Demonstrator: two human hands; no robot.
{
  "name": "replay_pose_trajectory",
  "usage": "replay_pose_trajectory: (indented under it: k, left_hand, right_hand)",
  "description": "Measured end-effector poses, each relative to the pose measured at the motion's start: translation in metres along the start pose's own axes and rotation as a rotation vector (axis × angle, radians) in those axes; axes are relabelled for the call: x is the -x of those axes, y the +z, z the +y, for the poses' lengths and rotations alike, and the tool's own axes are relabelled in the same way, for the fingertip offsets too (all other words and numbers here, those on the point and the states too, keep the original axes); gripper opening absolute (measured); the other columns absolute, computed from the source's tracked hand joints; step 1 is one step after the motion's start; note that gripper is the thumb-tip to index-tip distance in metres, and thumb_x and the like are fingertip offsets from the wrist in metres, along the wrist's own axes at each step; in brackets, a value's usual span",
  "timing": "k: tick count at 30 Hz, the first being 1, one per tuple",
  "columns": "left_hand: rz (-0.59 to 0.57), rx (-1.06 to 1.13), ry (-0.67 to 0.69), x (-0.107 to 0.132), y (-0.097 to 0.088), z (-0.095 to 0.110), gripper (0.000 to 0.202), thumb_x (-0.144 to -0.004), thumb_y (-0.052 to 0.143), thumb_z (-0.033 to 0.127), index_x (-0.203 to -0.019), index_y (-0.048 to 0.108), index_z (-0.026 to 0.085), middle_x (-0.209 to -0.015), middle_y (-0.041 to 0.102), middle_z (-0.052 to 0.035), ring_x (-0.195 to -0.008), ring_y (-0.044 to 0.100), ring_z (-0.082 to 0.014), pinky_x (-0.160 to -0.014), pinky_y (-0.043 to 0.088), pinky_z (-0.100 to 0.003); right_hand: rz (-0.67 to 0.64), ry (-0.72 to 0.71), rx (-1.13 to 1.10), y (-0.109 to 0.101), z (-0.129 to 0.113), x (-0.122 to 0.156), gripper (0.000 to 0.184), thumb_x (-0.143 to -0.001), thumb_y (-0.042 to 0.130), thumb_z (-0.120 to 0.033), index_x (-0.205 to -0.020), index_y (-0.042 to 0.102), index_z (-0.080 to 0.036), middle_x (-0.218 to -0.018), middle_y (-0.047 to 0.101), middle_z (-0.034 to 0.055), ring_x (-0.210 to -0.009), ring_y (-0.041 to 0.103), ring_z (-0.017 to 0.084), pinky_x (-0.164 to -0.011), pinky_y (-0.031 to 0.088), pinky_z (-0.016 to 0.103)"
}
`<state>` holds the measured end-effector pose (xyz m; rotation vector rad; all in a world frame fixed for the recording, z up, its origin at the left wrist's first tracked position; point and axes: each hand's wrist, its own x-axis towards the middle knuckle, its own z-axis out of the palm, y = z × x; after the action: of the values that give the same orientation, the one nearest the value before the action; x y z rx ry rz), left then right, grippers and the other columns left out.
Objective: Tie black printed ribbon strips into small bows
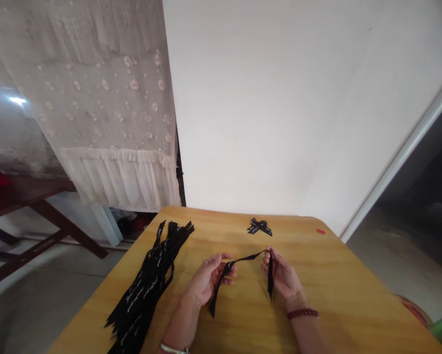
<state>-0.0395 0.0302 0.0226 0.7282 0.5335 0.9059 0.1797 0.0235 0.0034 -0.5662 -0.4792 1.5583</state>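
Observation:
A black ribbon (249, 257) with pale lettering hangs between my two hands above the table, one tail dropping from each side. My left hand (208, 278) holds its left part, the ribbon lying across the fingers. On the other side, my right hand (281, 275) pinches the ribbon near its right end between thumb and fingers. A tied black bow (259, 226) with white lettering lies beyond the hands, near the table's far edge. To the left of my left hand is a pile of black printed ribbons (147, 290), their ends cut at a slant.
The wooden table (338, 295) has rounded far corners and meets a white wall panel (279, 108). A small red piece (320, 231) lies at its far right. A lace curtain (121, 113) hangs at the left, beside a dark wooden bench (54, 221).

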Motion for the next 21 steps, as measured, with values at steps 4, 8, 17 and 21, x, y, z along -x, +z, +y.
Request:
replay_pose_trajectory:
  k: [4, 8, 17, 21]
  left_hand:
    - [-0.041, -0.018, -0.002, 0.001, 0.001, 0.001, 0.026, -0.074, 0.053, 0.032, -0.09, 0.058, 0.012, -0.073, 0.064, -0.0101, -0.063, 0.06, -0.016, -0.058, 0.046, -0.027]
    - [-0.039, -0.008, -0.011, 0.001, 0.001, 0.002, 0.022, -0.07, 0.059, 0.023, -0.089, 0.059, 0.012, -0.073, 0.064, -0.0092, -0.062, 0.06, -0.0145, -0.057, 0.047, -0.025]
    - [0.087, 0.247, -0.01, -0.002, -0.008, 0.002, 0.018, -0.069, 0.057, 0.003, -0.083, 0.058, 0.014, -0.072, 0.063, -0.0018, -0.061, 0.061, -0.0089, -0.057, 0.05, -0.019]
    - [0.118, 0.326, -0.03, -0.004, -0.009, 0.003, 0.023, -0.073, 0.05, 0.001, -0.088, 0.058, 0.016, -0.078, 0.065, -0.0018, -0.069, 0.063, -0.0103, -0.059, 0.051, -0.019]
  right_hand:
    - [-0.001, -0.023, 0.037, -0.001, 0.0, -0.001, 0.013, -0.066, 0.065, -0.026, -0.076, 0.061, -0.02, -0.061, 0.057, -0.004, -0.054, 0.052, 0.008, -0.052, 0.045, 0.02]
    - [-0.016, -0.023, 0.064, -0.001, 0.0, -0.001, 0.015, -0.065, 0.066, -0.028, -0.077, 0.061, -0.02, -0.06, 0.058, -0.0044, -0.055, 0.052, 0.007, -0.053, 0.045, 0.019]
    - [-0.078, 0.015, 0.02, 0.006, -0.002, 0.005, 0.021, -0.065, 0.066, -0.023, -0.086, 0.062, -0.02, -0.079, 0.064, -0.0013, -0.066, 0.059, 0.009, -0.059, 0.047, 0.02]
    - [-0.131, 0.011, 0.018, 0.008, -0.002, 0.006, 0.024, -0.067, 0.065, -0.021, -0.091, 0.061, -0.02, -0.082, 0.064, -0.0006, -0.068, 0.059, 0.009, -0.058, 0.048, 0.019]
